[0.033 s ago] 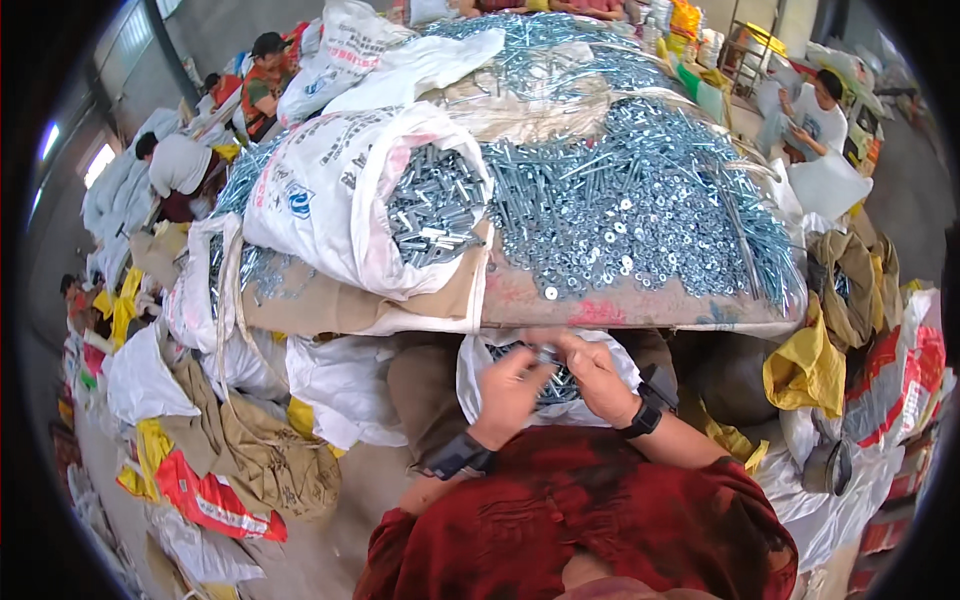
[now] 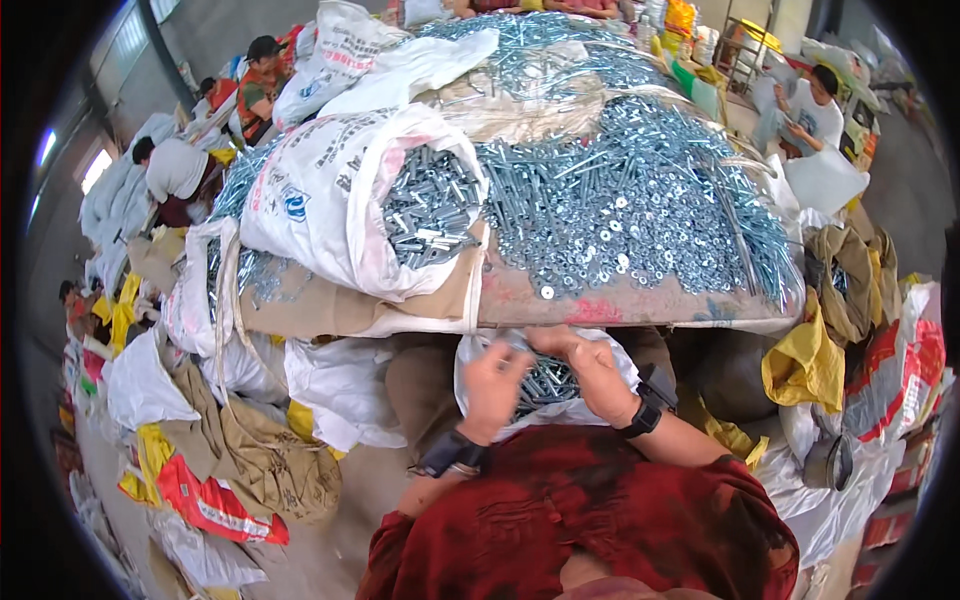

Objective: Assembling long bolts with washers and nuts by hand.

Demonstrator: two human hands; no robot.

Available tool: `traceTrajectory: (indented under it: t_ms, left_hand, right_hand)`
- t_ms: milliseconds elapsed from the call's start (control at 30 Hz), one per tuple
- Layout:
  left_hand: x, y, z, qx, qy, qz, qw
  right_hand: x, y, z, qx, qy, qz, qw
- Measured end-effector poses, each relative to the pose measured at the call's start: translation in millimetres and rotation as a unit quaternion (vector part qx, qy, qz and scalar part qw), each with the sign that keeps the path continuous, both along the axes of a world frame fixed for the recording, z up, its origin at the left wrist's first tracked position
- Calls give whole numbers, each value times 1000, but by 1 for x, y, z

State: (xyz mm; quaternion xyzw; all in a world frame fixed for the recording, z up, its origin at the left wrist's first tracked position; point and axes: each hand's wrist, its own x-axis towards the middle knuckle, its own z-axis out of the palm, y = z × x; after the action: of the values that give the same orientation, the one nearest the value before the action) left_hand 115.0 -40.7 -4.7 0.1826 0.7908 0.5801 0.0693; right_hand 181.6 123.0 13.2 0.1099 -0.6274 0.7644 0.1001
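Note:
My left hand (image 2: pixel 493 385) is over the left side of an open white bag (image 2: pixel 622 372) in front of me, its fingers smeared by motion. Across from it, my right hand (image 2: pixel 593 375) bends inward with its fingers curled closed; whatever they hold is hidden. Below and between both hands, the bag holds shiny metal bolt-like fasteners (image 2: pixel 545 385). Just beyond my hands, loose washers (image 2: pixel 622 262) and long bolts (image 2: pixel 570 185) cover the worktable (image 2: pixel 520 300). A tipped white sack (image 2: pixel 310 215) on its left side spills open with short metal sleeves (image 2: pixel 430 205).
Sacks and cloth (image 2: pixel 265 455) crowd the floor at left, with a red-and-white bag (image 2: pixel 215 505) among them. On the right are a yellow bag (image 2: pixel 803 365) and a dark metal cup (image 2: pixel 828 463). Other people sit at the far left and a person (image 2: pixel 815 115) sits far right.
My left hand has moved slightly left, away from my right hand, widening the gap over the bag. The right hand has stayed almost in place.

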Motion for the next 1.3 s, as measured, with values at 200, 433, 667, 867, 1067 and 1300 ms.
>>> traceTrajectory:
  t_ms: [200,433,667,867,1067,1300]
  left_hand:
    - [1,4,6,87,-19,-95,991]
    - [14,14,1,10,26,-154,988]
    - [28,23,8,-33,101,-176,979]
    - [31,21,13,-176,272,-132,937]
    - [15,19,23,-143,359,-174,906]
    - [-22,-1,-44,-17,-23,-272,962]
  right_hand:
    - [-2,-5,1,-163,-51,-51,984]
    - [6,30,-10,-54,-87,-131,986]
    - [10,41,-2,306,-14,-180,935]
    - [11,45,19,408,-45,-170,896]
    - [18,46,-2,297,8,-101,949]
    - [-14,66,11,435,-37,77,896]
